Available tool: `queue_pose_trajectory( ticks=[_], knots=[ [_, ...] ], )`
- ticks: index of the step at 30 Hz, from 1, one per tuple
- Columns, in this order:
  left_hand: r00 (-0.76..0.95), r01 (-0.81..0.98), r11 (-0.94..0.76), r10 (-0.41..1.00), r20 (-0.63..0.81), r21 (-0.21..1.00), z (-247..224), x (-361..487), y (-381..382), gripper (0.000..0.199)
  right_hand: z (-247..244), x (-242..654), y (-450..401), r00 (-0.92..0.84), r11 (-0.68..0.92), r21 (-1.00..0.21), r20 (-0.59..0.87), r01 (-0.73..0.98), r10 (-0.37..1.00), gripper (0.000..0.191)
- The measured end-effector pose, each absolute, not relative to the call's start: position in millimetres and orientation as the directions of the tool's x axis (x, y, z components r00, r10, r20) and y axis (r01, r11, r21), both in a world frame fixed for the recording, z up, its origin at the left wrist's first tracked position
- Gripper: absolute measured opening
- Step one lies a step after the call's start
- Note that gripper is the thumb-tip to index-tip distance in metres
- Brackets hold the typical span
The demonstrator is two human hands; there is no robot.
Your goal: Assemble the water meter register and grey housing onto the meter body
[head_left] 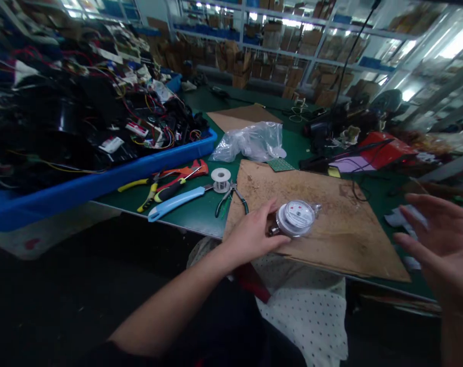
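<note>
A round meter (pixel 298 215) with a white dial and metal threaded ends rests on a worn brown board (pixel 346 239). My left hand (pixel 254 232) grips the meter's left side, its thumb near the lower edge and its fingers around the back. Off to the right, above the table's right part, my right hand (pixel 441 239) is raised with its fingers apart and nothing in it. Some white paper pieces (pixel 397 218) lie just left of my right hand.
A blue tray (pixel 158 159) heaped with black parts and wires fills the left. Pliers (pixel 233 196), a solder spool (pixel 221 176) and a blue-handled tool (pixel 176 203) lie beside the board. Behind are a plastic bag (pixel 250 141) and a red box (pixel 386 151).
</note>
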State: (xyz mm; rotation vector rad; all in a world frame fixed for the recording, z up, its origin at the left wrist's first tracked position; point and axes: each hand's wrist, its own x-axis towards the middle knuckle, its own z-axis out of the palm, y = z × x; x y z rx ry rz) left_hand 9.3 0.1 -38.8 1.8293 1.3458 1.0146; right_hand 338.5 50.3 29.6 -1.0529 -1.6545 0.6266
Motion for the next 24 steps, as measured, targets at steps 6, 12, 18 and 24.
queue_pose_trajectory(
  ticks=[6,12,18,24],
  knots=[
    [0.194,0.539,-0.304,0.952,0.235,0.785,-32,17,1,0.068,23,258,50,-0.537,0.6,-0.46,0.276,0.654,0.797,0.082],
    [0.139,0.596,-0.172,0.984,0.11,0.785,-38,50,-51,0.099,-4,246,25,-0.529,0.584,-0.491,0.262,0.647,0.807,0.093],
    [0.392,0.556,-0.505,0.86,0.328,0.66,-30,14,-24,0.048,7,283,37,-0.625,0.488,-0.691,0.067,0.533,0.778,0.082],
    [0.717,0.521,-0.797,0.603,0.349,0.307,-18,-11,72,0.098,-3,275,56,-0.672,0.391,-0.828,0.024,0.401,0.74,0.081]
  ],
)
